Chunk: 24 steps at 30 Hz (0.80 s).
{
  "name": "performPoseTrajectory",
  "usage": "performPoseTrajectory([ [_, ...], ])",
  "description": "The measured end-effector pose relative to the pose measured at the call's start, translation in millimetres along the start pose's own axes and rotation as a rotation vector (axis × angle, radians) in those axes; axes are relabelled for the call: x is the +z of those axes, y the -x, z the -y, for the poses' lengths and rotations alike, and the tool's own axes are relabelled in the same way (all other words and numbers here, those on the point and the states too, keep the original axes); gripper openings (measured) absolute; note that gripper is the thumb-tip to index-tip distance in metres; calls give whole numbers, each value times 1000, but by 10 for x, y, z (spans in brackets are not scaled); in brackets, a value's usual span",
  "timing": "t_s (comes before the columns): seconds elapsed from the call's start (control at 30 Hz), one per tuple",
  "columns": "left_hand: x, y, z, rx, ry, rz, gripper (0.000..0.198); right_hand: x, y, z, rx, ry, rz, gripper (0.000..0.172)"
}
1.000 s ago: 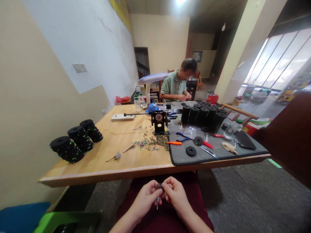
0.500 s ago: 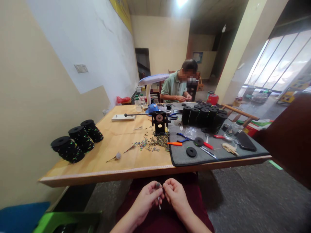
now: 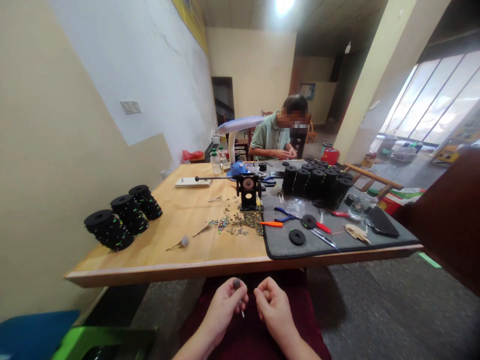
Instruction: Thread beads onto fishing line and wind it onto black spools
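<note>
Both my hands are low over my lap, below the front edge of the wooden table (image 3: 180, 262). My left hand (image 3: 225, 305) pinches a small grey-tipped piece with a thin white stem (image 3: 237, 286) between thumb and fingers. My right hand (image 3: 273, 306) is curled beside it, a small gap apart, fingers closed; I cannot tell whether anything is in it. On the table ahead lie a pile of small coloured beads (image 3: 240, 221) and a black winding device (image 3: 248, 191).
Three black spools (image 3: 122, 217) stand at the table's left. A grey mat (image 3: 337, 240) holds pliers, black discs and a row of black spools (image 3: 317, 182). A blue desk lamp (image 3: 238, 135) stands behind. Another person (image 3: 279, 135) sits at the far end.
My hands have drawn slightly apart; the right hand has let go of the small piece, which stays in the left. The view has shifted a little.
</note>
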State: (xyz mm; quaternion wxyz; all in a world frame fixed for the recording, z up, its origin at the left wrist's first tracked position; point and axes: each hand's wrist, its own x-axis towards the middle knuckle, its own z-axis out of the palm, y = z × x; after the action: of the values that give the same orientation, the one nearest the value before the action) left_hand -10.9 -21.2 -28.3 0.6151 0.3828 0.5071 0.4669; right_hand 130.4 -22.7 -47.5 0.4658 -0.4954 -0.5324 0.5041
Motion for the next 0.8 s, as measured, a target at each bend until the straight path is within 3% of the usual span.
performPoseTrajectory([
  [0.63, -10, 36, 14, 169, -202, -15, 28, 32, -1, -17, -12, 47, 35, 36],
  [0.8, 2, 84, 11, 233, -296, 11, 23, 53, -14, 7, 34, -54, 81, 34],
])
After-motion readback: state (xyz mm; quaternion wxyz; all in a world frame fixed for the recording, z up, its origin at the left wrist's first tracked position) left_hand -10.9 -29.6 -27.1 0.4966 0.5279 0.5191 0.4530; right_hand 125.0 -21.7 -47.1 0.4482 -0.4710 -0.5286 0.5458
